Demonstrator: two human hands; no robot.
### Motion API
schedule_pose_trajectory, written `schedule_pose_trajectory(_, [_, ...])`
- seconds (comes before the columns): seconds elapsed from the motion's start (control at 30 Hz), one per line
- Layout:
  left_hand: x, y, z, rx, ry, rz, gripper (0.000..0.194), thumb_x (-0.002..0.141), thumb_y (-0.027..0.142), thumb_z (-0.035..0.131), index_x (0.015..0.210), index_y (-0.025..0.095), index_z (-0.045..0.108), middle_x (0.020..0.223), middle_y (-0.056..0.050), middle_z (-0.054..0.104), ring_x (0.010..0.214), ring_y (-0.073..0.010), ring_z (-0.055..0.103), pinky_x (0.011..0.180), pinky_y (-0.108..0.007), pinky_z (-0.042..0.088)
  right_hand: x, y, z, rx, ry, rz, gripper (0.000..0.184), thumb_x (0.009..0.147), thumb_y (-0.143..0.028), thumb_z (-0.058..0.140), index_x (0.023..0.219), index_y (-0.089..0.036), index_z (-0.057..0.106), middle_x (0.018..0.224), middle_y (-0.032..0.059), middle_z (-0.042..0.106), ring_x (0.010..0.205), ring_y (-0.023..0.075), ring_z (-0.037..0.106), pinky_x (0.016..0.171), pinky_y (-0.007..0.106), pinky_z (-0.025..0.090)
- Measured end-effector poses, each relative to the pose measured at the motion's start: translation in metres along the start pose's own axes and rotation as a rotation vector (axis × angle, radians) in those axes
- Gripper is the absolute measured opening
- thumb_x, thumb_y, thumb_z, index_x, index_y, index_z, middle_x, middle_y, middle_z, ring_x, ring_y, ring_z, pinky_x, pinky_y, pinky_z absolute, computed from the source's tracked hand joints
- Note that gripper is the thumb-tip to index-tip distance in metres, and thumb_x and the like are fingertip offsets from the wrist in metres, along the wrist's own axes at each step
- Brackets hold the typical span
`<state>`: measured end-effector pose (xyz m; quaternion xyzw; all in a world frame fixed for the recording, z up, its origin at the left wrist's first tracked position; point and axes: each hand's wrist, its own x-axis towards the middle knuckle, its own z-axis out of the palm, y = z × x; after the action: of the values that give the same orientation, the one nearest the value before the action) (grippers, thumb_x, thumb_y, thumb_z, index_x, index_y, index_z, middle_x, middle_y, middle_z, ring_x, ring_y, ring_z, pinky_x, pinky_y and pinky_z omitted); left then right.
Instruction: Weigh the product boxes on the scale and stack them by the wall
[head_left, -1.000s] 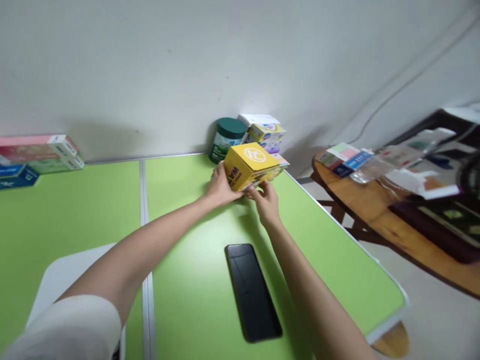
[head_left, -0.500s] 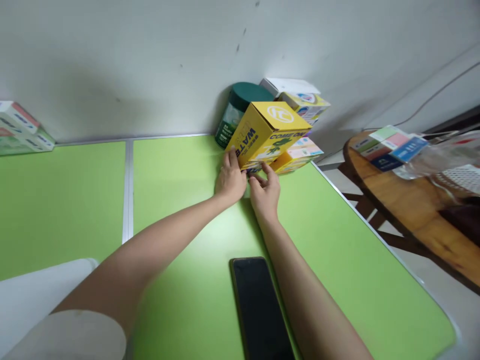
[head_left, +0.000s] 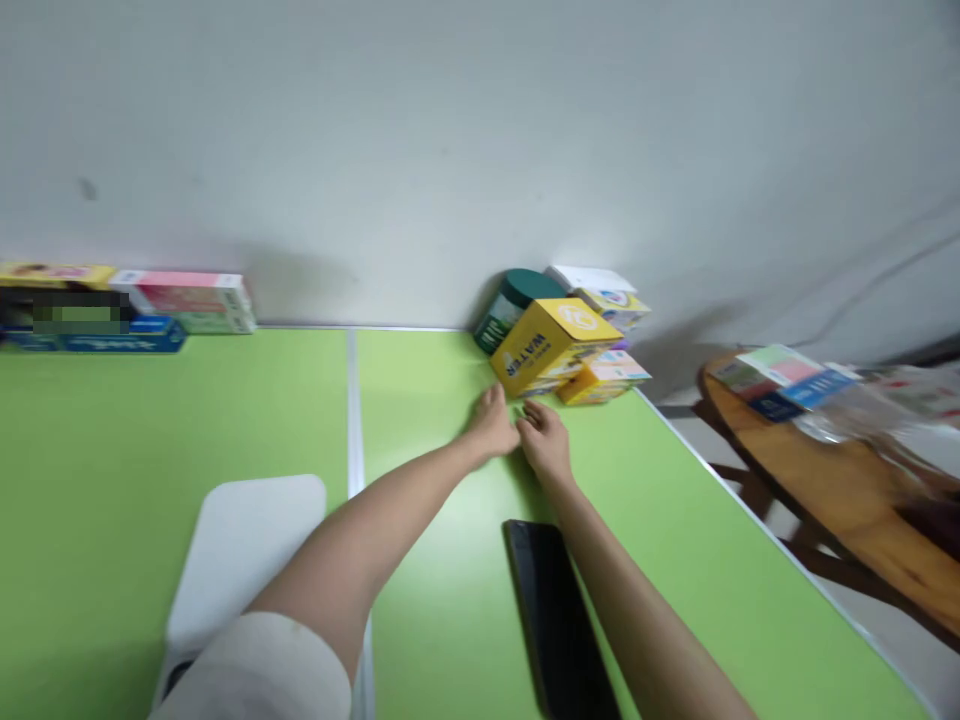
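My left hand [head_left: 493, 425] is just in front of the yellow box [head_left: 536, 348] marked "WATER", its fingers curled in. Close beside it, my right hand [head_left: 544, 438] is also bent closed near the box's bottom edge. What the fingers hold, if anything, is hidden. The yellow box stands angled on the green table [head_left: 427, 380]. Behind it is a dark green lidded tub [head_left: 510, 305]. A smaller yellow-orange box [head_left: 600, 380] lies against its right side, with a white box [head_left: 589, 277] and a yellow-and-white box [head_left: 619, 308] behind.
A dark phone [head_left: 562, 620] lies beside my right forearm. At the left, a white flat-topped object [head_left: 251, 540] sits near my sleeve. Several boxes, including a pink-and-white box [head_left: 191, 297], line the wall. Past the table's right edge, a wooden table [head_left: 817, 470] bears boxes and plastic.
Both hands have drawn off the yellow box toward me, and their fingers have curled in. The view has turned left and up, bringing more wall boxes into sight.
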<state>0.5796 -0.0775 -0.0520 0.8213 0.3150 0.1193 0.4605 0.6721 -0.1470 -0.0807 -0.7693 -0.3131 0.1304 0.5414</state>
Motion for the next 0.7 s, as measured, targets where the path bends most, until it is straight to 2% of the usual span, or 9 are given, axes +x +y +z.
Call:
schedule_pose_trajectory(0.1, [-0.04, -0.01, -0.038, 0.026, -0.109, 0.039, 0.08, 0.074, 0.016, 0.057, 0.146, 0.01, 0.022, 0.149, -0.019, 0.034, 0.137, -0.0293, 0.034, 0.111, -0.039, 0.031, -0.039, -0.026, 0.005, 0.021, -0.137, -0.011, 0.035, 0.06, -0.033, 0.059, 0.09, -0.018, 0.067, 0.1, 0.0119, 0.071, 0.098, 0.0295, 0.064, 0.096, 0.051, 0.045])
schedule_pose_trajectory(0.17, [-0.07, -0.016, -0.07, 0.047, -0.143, 0.093, 0.076, 0.073, 0.014, 0.055, 0.144, 0.01, 0.027, 0.149, -0.016, 0.036, 0.137, -0.0255, 0.034, 0.111, -0.035, 0.031, -0.066, -0.051, 0.012, -0.009, -0.319, -0.065, 0.029, 0.064, -0.037, 0.06, 0.087, -0.021, 0.067, 0.097, 0.0089, 0.072, 0.097, 0.0279, 0.065, 0.096, 0.048, 0.045])
schedule_pose_trajectory(0.27, [-0.12, -0.022, -0.12, 0.112, -0.22, 0.203, 0.065, 0.074, 0.008, 0.049, 0.138, 0.011, 0.039, 0.144, -0.012, 0.044, 0.134, -0.0216, 0.04, 0.11, -0.032, 0.033, -0.106, -0.102, 0.032, -0.089, -0.651, -0.188, 0.025, 0.071, -0.036, 0.055, 0.088, -0.021, 0.066, 0.094, 0.0083, 0.072, 0.092, 0.0271, 0.065, 0.088, 0.042, 0.049])
schedule_pose_trajectory(0.37, [-0.169, -0.037, -0.166, 0.145, -0.254, 0.196, 0.054, 0.074, 0.006, 0.043, 0.127, 0.013, 0.05, 0.128, -0.01, 0.059, 0.119, -0.0217, 0.054, 0.098, -0.034, 0.045, -0.14, -0.158, 0.066, -0.146, -0.884, -0.308, 0.02, 0.074, -0.027, 0.05, 0.085, -0.019, 0.065, 0.09, 0.0084, 0.07, 0.087, 0.0256, 0.064, 0.081, 0.039, 0.051])
schedule_pose_trajectory(0.47, [-0.211, -0.069, -0.209, 0.075, -0.161, 0.134, 0.051, 0.071, 0.003, 0.044, 0.119, 0.014, 0.056, 0.117, -0.008, 0.066, 0.107, -0.021, 0.06, 0.089, -0.033, 0.05, -0.165, -0.202, 0.114, -0.188, -1.06, -0.405, 0.017, 0.076, -0.023, 0.046, 0.078, -0.018, 0.062, 0.085, 0.0073, 0.067, 0.083, 0.0236, 0.063, 0.076, 0.038, 0.051])
schedule_pose_trajectory(0.53, [-0.234, -0.096, -0.235, 0.003, -0.066, 0.117, 0.051, 0.067, 0.001, 0.045, 0.115, 0.013, 0.059, 0.113, -0.009, 0.068, 0.104, -0.0208, 0.062, 0.088, -0.032, 0.05, -0.177, -0.22, 0.152, -0.194, -1.16, -0.439, 0.015, 0.078, -0.022, 0.046, 0.079, -0.018, 0.061, 0.082, 0.0061, 0.065, 0.079, 0.0226, 0.062, 0.073, 0.037, 0.051])
schedule_pose_trajectory(0.63, [-0.26, -0.139, -0.268, -0.12, 0.167, 0.033, 0.048, 0.06, -0.003, 0.048, 0.101, 0.012, 0.067, 0.1, -0.008, 0.072, 0.093, -0.0203, 0.066, 0.082, -0.03, 0.053, -0.194, -0.235, 0.214, -0.078, -1.283, -0.427, 0.014, 0.075, -0.018, 0.051, 0.086, -0.019, 0.061, 0.086, 0.0055, 0.065, 0.082, 0.0232, 0.062, 0.075, 0.04, 0.052])
schedule_pose_trajectory(0.7, [-0.271, -0.166, -0.287, -0.17, 0.341, -0.046, 0.045, 0.058, -0.004, 0.047, 0.093, 0.012, 0.069, 0.094, -0.007, 0.073, 0.089, -0.0196, 0.067, 0.081, -0.029, 0.054, -0.203, -0.238, 0.254, 0.012, -1.341, -0.392, 0.024, 0.072, -0.015, 0.054, 0.095, -0.021, 0.062, 0.093, 0.0055, 0.066, 0.089, 0.0241, 0.063, 0.081, 0.042, 0.052])
